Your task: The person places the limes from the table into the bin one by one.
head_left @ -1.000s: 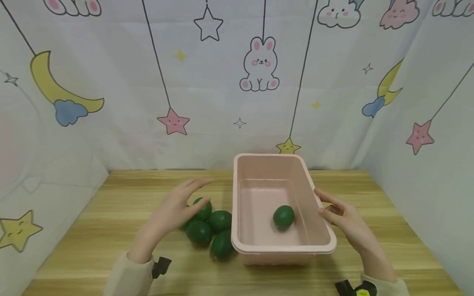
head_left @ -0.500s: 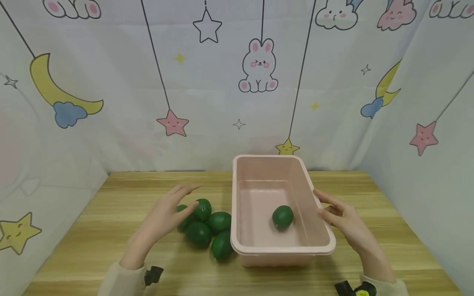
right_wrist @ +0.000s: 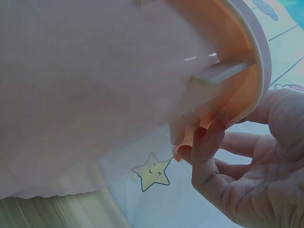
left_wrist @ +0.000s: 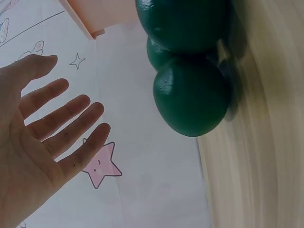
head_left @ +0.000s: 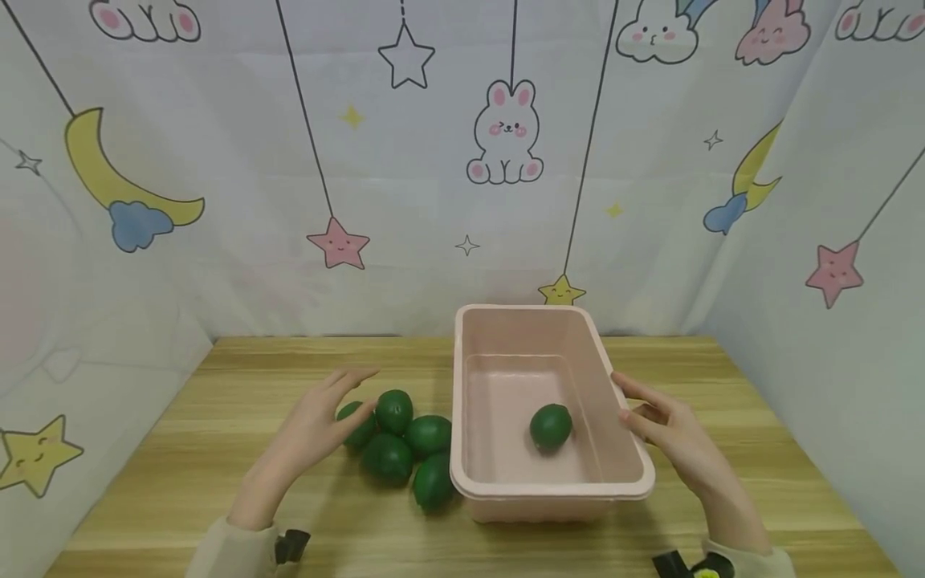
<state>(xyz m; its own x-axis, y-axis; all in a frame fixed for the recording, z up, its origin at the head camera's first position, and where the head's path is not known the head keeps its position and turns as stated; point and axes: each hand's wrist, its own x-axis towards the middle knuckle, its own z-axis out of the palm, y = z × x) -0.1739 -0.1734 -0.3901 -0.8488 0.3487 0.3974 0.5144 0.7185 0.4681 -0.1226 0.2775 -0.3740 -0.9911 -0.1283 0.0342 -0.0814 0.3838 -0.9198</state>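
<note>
Table (head_left: 173,417) stretches left of the fruits (head_left: 388,459).
My left hand (head_left: 307,425) is spread wide near them; my right hand (head_left: 672,429) grips the bin rim (head_left: 602,345).

Wearing a plain cream sleeve (head_left: 231,550) on the left, with a small angular black block (head_left: 292,546) at the wrist. Clad on the right in a matching cream cuff (head_left: 762,562), with a black strap (head_left: 721,562), yellow patch (head_left: 706,574) and jutting black mount (head_left: 670,564). Bare from cuffs to fingers (left_wrist: 73,131).

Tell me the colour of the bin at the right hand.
The bin is pale pink; the head view shows it best.
</note>
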